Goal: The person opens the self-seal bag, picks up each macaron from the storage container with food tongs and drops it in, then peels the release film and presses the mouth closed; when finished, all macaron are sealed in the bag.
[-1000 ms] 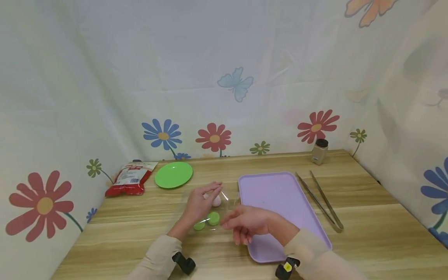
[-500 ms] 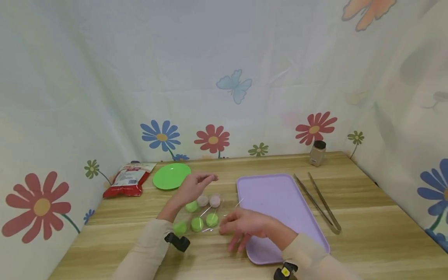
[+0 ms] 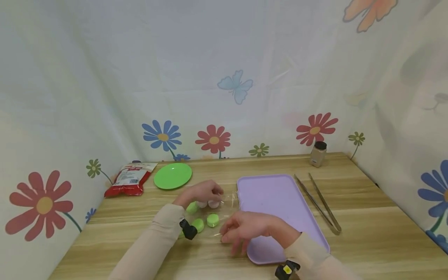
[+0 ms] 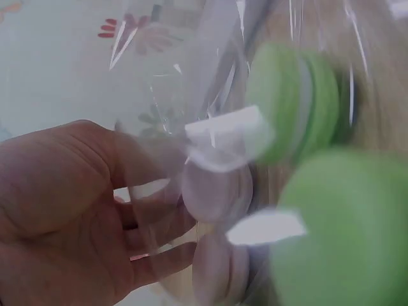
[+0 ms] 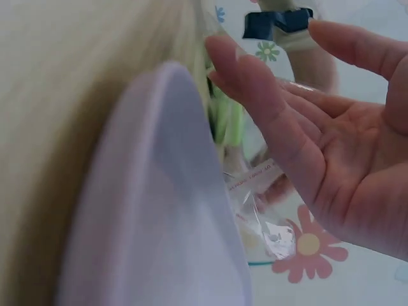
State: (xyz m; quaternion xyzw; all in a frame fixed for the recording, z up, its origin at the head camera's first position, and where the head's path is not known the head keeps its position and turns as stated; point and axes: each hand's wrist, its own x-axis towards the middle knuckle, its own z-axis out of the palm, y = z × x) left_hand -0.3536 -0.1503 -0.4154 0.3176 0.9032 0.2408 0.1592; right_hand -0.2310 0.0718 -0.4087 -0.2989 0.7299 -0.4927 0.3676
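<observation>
Several green macarons (image 3: 212,220) and pale pink macarons (image 4: 220,268) lie in a clear plastic bag (image 3: 229,204) on the table. My left hand (image 3: 204,192) is at the far side of the bag, its curled fingers gripping the film beside the pink macarons. In the left wrist view the fingers show through shiny plastic, close to the macarons. My right hand (image 3: 246,229) hovers by the bag's near right corner, over the left rim of a lilac tray (image 3: 290,210). In the right wrist view its fingers are fairly straight, thumb apart, holding nothing.
Metal tongs (image 3: 319,204) lie right of the tray. A jar with a black lid (image 3: 318,154) stands at the back right. A green plate (image 3: 173,175) and a red and white packet (image 3: 131,179) lie at the back left. Patterned curtains enclose the table (image 3: 367,217).
My left hand lifted off the bag and swung left, then came back down to its far side. The right hand has shifted slightly nearer. The bag's macarons showed more fully half a second ago.
</observation>
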